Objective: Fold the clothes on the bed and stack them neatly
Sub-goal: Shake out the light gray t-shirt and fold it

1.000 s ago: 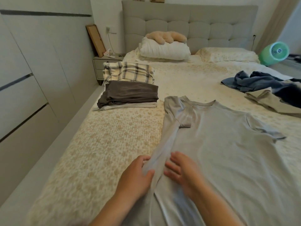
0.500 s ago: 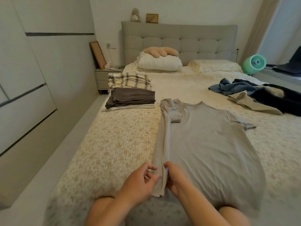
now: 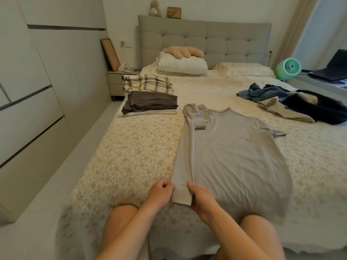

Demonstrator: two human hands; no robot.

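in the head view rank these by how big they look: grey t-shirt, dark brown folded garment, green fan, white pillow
1. grey t-shirt, though it lies nearest
2. white pillow and dark brown folded garment: look alike
3. green fan, farthest away

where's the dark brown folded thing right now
In the head view it tops the folded pile on the bed's left side, between the plaid stack behind and the grey shirt to its right.
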